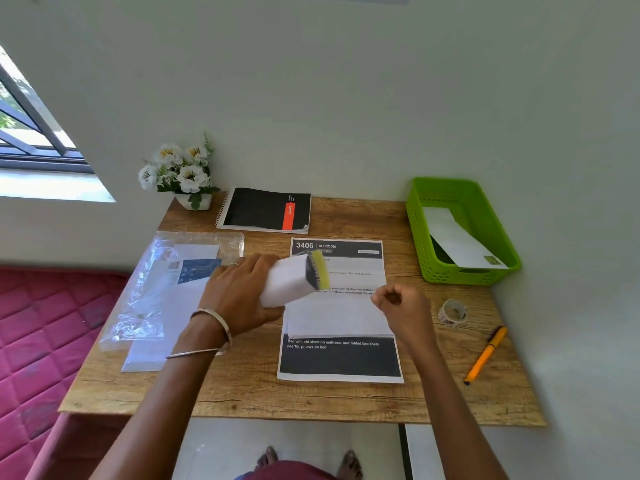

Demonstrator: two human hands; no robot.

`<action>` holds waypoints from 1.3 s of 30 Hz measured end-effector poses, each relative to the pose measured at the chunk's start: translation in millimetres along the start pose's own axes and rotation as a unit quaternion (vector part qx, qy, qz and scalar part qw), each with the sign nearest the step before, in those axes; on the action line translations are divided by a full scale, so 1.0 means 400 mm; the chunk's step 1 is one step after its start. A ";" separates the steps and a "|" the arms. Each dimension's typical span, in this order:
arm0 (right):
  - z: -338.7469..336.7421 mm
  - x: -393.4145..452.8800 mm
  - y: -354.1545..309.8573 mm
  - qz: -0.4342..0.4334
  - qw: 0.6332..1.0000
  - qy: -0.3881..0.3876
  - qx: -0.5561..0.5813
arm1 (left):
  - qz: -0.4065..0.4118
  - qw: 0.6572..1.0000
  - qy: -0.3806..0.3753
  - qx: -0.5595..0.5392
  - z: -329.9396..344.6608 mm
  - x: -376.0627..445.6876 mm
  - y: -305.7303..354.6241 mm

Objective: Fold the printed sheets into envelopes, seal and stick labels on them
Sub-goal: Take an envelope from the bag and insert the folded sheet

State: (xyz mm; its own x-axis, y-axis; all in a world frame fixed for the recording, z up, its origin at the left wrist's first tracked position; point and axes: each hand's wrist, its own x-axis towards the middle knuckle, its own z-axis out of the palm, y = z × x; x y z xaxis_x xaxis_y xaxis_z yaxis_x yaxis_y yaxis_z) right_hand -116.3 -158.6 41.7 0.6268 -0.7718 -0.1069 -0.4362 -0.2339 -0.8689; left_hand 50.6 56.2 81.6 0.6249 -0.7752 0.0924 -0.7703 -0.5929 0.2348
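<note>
My left hand [239, 292] is shut on a white envelope [287, 278], holding it tilted above the table with its dark end and yellow-green strip pointing right. Just to the right of that end, my right hand [403, 306] hovers with its fingers curled closed; I see nothing in it. Below both hands a printed sheet [339, 358] headed "3406 BEDROOM" lies flat on the wooden table [242, 386]. A folded white sheet [339, 318] rests across its middle. A roll of labels [452, 312] stands to the right of my right hand.
A green basket [415, 230] at the back right holds a labelled envelope [457, 240]. An orange pen [485, 355] lies near the right edge. A clear plastic pack of envelopes [156, 289] sits at left; a black notebook [263, 209] and potted flowers [180, 171] at the back. A red mattress [41, 323] adjoins the table's left side.
</note>
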 end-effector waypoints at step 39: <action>-0.134 0.002 -0.059 -0.053 0.972 0.063 0.220 | -0.047 0.998 -0.033 -0.031 0.049 0.003 -0.018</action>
State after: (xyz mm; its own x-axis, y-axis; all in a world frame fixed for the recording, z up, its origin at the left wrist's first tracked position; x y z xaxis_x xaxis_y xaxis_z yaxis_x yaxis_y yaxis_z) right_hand -140.4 -185.4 88.0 0.5570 -0.8300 0.0301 -0.0376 -0.0615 -0.9974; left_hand 54.4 55.4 61.1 0.6825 -0.7309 0.0030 -0.6983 -0.6508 0.2981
